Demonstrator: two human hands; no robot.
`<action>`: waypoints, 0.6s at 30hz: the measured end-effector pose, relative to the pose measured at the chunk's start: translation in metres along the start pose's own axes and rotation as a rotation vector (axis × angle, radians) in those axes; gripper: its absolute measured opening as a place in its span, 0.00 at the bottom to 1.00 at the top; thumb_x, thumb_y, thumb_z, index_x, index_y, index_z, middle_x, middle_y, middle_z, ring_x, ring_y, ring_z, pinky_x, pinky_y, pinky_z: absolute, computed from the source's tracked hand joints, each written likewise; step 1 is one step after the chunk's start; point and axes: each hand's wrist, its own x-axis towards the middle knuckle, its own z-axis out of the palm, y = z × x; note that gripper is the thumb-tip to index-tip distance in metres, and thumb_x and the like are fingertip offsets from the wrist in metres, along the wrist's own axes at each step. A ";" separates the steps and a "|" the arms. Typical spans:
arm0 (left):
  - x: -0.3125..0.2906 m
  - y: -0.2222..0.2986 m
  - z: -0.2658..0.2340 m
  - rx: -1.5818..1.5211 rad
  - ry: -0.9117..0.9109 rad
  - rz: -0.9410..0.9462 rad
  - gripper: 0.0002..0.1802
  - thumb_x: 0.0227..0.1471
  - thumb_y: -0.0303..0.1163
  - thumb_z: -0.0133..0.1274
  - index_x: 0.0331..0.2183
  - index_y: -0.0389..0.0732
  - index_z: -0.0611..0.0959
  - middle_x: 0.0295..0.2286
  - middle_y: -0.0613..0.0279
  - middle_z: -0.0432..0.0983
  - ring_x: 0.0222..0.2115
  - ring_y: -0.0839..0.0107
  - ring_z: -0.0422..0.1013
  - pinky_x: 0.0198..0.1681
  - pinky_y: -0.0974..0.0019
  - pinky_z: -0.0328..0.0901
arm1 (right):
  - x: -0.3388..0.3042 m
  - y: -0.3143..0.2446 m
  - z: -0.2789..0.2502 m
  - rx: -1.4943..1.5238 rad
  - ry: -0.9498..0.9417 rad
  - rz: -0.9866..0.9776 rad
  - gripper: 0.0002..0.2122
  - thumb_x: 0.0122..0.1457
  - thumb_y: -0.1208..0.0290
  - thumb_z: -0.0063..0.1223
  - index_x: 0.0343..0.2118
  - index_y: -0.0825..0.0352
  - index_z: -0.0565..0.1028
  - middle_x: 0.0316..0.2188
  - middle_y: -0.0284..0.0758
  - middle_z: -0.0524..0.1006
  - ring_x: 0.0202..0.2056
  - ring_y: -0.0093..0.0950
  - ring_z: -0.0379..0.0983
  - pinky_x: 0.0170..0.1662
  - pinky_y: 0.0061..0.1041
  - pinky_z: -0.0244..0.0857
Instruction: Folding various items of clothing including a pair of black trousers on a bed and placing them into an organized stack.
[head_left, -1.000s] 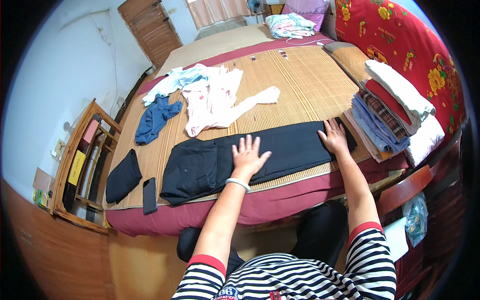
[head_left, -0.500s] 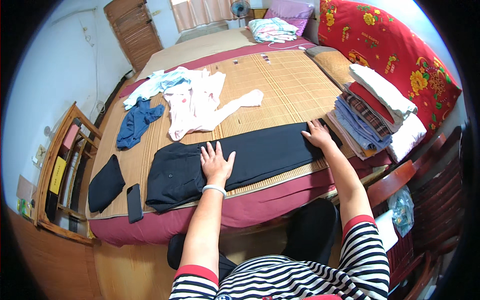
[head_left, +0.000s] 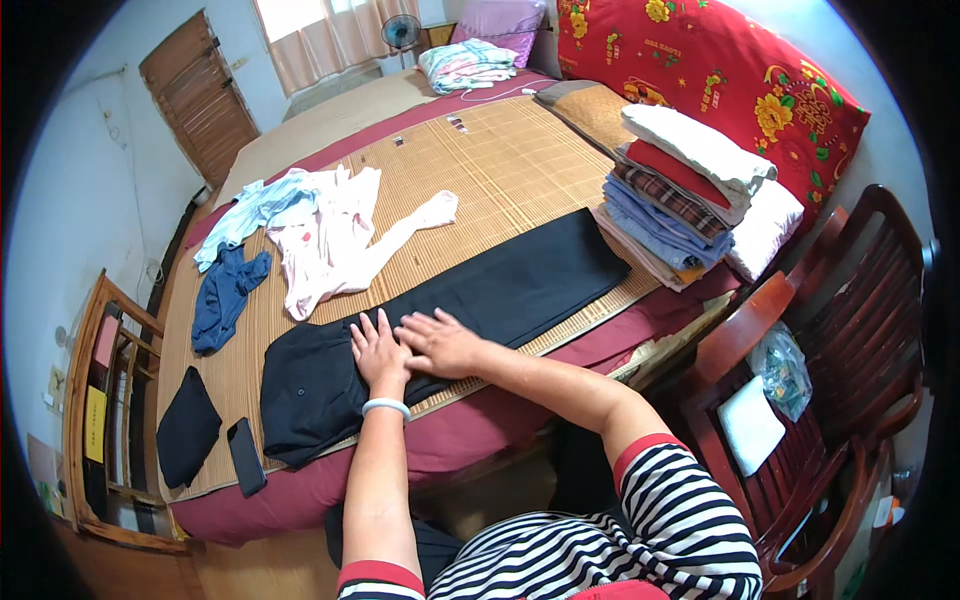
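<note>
A pair of black trousers (head_left: 500, 281), folded lengthwise, lies across the near side of the bamboo mat (head_left: 500, 165), its waist end to the left. My left hand (head_left: 380, 355) rests flat on the trousers below the waist, fingers stretched out, a pale bangle on the wrist. Right beside it my right hand (head_left: 440, 345) lies on the cloth, palm down with fingers spread. Neither hand grips anything. Left of the waist end lie a dark phone (head_left: 246, 457) and a folded black cloth (head_left: 188, 428).
A pink long-sleeved top (head_left: 335, 240), a light blue garment (head_left: 262, 205) and a dark blue one (head_left: 229, 295) lie loose beyond the trousers. At the right rises a stack of folded clothes (head_left: 665, 225). A wooden chair (head_left: 850, 330) stands at the bed's right.
My right hand has moved left from the leg end of the trousers to beside my left hand. The left hand stays near the waist. The whole view has shifted.
</note>
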 end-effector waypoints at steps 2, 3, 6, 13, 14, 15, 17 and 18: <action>-0.011 0.000 -0.019 -0.002 0.037 -0.024 0.36 0.59 0.55 0.42 0.63 0.48 0.63 0.64 0.47 0.51 0.65 0.47 0.46 0.67 0.50 0.43 | -0.004 0.027 -0.015 -0.149 0.006 0.028 0.32 0.62 0.42 0.41 0.62 0.62 0.64 0.64 0.43 0.60 0.67 0.40 0.52 0.67 0.48 0.42; -0.011 0.000 -0.022 -0.005 0.034 -0.030 0.36 0.59 0.55 0.42 0.63 0.48 0.63 0.64 0.47 0.51 0.65 0.47 0.46 0.67 0.50 0.43 | -0.008 0.046 -0.025 -0.158 0.032 0.073 0.31 0.62 0.43 0.41 0.61 0.61 0.65 0.64 0.43 0.60 0.66 0.40 0.52 0.67 0.47 0.43; -0.008 0.014 -0.026 0.032 0.029 0.003 0.36 0.61 0.56 0.40 0.64 0.48 0.62 0.64 0.47 0.51 0.65 0.46 0.46 0.66 0.50 0.45 | -0.042 0.122 -0.050 -0.080 0.181 0.206 0.30 0.61 0.47 0.46 0.60 0.63 0.66 0.61 0.44 0.63 0.63 0.43 0.57 0.65 0.35 0.52; -0.011 0.001 -0.027 0.047 0.036 -0.028 0.36 0.60 0.56 0.41 0.64 0.48 0.63 0.64 0.46 0.51 0.65 0.46 0.47 0.66 0.49 0.45 | -0.097 0.218 -0.130 -0.418 -0.089 0.619 0.32 0.64 0.44 0.35 0.65 0.59 0.59 0.68 0.38 0.52 0.69 0.34 0.44 0.70 0.43 0.33; -0.012 -0.001 -0.028 0.047 0.038 -0.028 0.36 0.60 0.56 0.41 0.64 0.48 0.63 0.64 0.46 0.52 0.65 0.46 0.47 0.66 0.49 0.46 | -0.098 0.224 -0.134 -0.397 -0.086 0.666 0.31 0.65 0.44 0.34 0.66 0.59 0.58 0.69 0.39 0.50 0.70 0.34 0.42 0.70 0.44 0.33; -0.011 -0.001 -0.028 0.042 0.041 -0.024 0.36 0.60 0.56 0.41 0.64 0.48 0.63 0.64 0.46 0.52 0.65 0.46 0.47 0.66 0.49 0.46 | -0.101 0.230 -0.136 -0.379 -0.080 0.716 0.31 0.65 0.45 0.34 0.66 0.59 0.57 0.69 0.39 0.49 0.70 0.33 0.41 0.70 0.44 0.32; -0.011 0.004 -0.026 0.058 0.049 -0.015 0.36 0.60 0.55 0.41 0.64 0.47 0.63 0.64 0.46 0.52 0.65 0.46 0.47 0.66 0.49 0.46 | -0.107 0.241 -0.138 -0.396 -0.078 0.728 0.31 0.65 0.46 0.34 0.66 0.59 0.57 0.69 0.39 0.50 0.70 0.34 0.41 0.70 0.45 0.32; -0.011 0.004 -0.026 0.054 0.052 -0.013 0.36 0.60 0.55 0.41 0.63 0.47 0.63 0.64 0.46 0.52 0.65 0.46 0.47 0.66 0.50 0.46 | -0.104 0.238 -0.138 -0.410 -0.080 0.740 0.31 0.65 0.46 0.34 0.66 0.59 0.56 0.69 0.40 0.50 0.70 0.34 0.42 0.70 0.47 0.31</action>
